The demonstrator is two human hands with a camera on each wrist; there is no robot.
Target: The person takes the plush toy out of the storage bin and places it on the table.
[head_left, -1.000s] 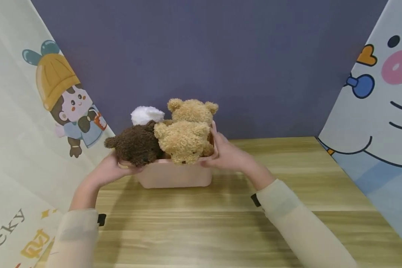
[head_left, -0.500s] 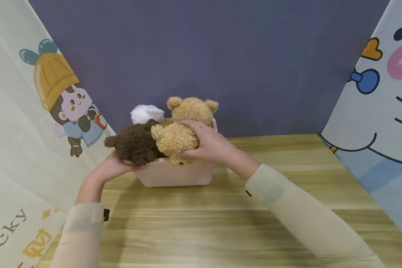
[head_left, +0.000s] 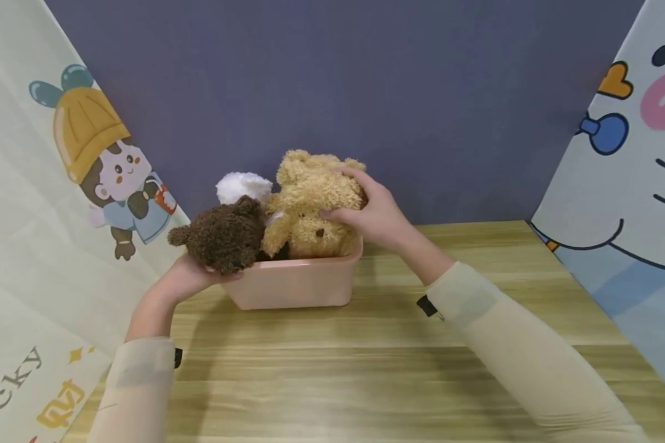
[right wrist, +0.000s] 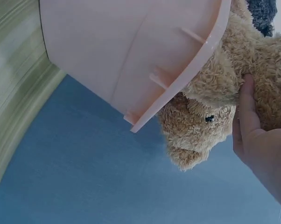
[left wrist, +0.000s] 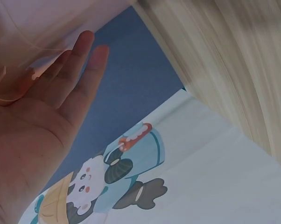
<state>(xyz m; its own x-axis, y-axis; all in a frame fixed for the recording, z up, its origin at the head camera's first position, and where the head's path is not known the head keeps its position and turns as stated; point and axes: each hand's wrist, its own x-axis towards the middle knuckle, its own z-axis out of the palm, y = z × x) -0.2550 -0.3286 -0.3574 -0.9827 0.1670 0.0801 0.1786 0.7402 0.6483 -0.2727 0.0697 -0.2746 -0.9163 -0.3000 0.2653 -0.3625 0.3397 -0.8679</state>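
A pink plastic bin (head_left: 299,286) stands on the wooden table near the back wall, stuffed with plush toys. My right hand (head_left: 366,209) grips a tan plush bear (head_left: 310,197) at the bin's right end, fingers over its top and thumb on its front. In the right wrist view the tan bear (right wrist: 210,112) bulges over the bin's rim (right wrist: 178,88) beside my right hand (right wrist: 252,135). A second tan plush seems pressed against it; I cannot separate them. My left hand (head_left: 191,277) lies flat against the bin's left wall (left wrist: 33,28), fingers (left wrist: 80,60) straight, under a dark brown bear (head_left: 224,237).
A white plush (head_left: 244,186) pokes up behind the brown bear. Cartoon-printed panels stand at the left (head_left: 88,160) and the right (head_left: 632,160), and a dark blue wall (head_left: 366,92) closes the back. The wooden tabletop (head_left: 366,369) stretches in front of the bin.
My right hand left the bin's right side, took the front tan bear and raised it back into the bin. The left hand stayed at the bin's left wall.
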